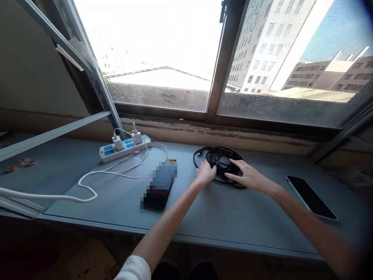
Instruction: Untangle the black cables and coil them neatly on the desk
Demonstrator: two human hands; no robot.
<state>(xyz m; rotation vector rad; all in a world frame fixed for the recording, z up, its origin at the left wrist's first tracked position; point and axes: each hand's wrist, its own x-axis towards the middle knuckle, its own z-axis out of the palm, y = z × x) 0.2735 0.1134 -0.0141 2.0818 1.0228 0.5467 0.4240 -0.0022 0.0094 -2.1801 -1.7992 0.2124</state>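
Observation:
A coiled black cable (223, 155) lies on the grey desk below the window. My left hand (206, 172) is at the coil's left side, its fingers bent together on the cable; the fingertips are partly hidden. At the right side of the coil is my right hand (244, 175), with thumb and fingers spread apart around the coil's edge. The cable's plug end (199, 152) rests at the upper left of the loops. Left of my left hand lies a dark phone (159, 197), partly pixelated, with a white cable and a yellow tag at its top.
A white power strip (125, 147) with two chargers sits at the back left. White cables (84, 186) run across the left of the desk (116, 206). A black-screened tablet or phone (311, 197) lies at the right. Metal frame bars (55, 134) cross the left side.

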